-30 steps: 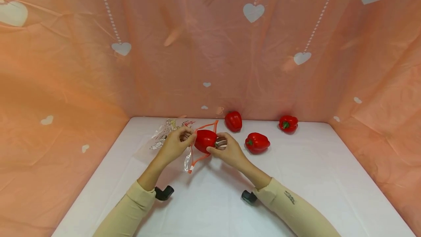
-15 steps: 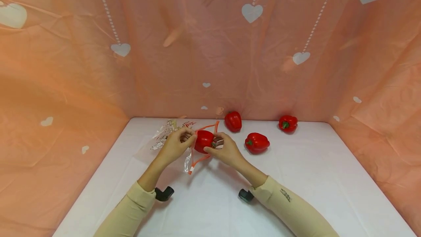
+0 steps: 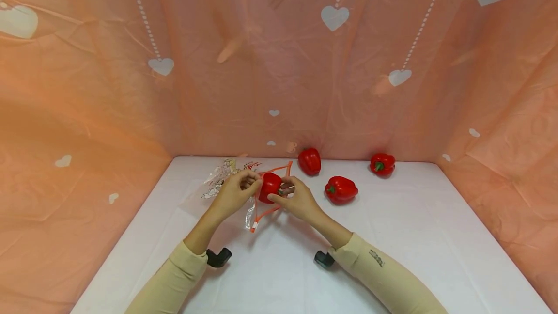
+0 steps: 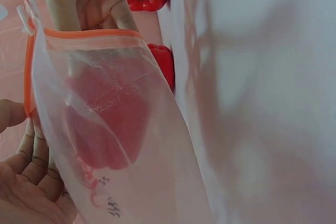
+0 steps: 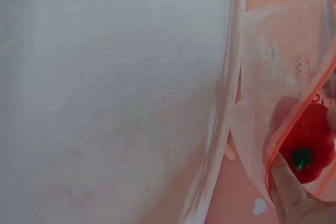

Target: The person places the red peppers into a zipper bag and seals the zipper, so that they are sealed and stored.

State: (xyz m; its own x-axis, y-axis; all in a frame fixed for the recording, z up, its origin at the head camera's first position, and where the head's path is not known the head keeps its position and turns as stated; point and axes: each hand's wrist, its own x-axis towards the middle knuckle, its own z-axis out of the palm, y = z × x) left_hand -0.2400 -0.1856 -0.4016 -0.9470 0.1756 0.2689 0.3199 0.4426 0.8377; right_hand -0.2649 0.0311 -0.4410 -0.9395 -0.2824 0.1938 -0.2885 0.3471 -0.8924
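Observation:
A red bell pepper [image 3: 270, 185] is in the mouth of a clear plastic zip bag [image 4: 173, 145] with an orange zip edge. In the left wrist view, most of the pepper shows through the bag's wall. My left hand [image 3: 235, 190] pinches the orange edge on the left side of the mouth. From the right, my right hand [image 3: 298, 200] holds the pepper near its green stem, thumb on the near side and fingers on the far side. The right wrist view shows the stem facing out of the opening, with fingers [image 5: 286, 182] along the orange edge.
More red bell peppers lie on the white table: one at the back [image 3: 309, 161], one right of my hands [image 3: 341, 190] and one farther right [image 3: 382, 164]. A peach curtain [image 3: 279, 86] with white hearts surrounds the table. Black wrist mounts [image 3: 219, 257] protrude under my sleeves.
My right hand has moved slightly left, pushing the pepper farther into the bag; less of it shows outside. My left hand has kept its pinch on the bag's edge.

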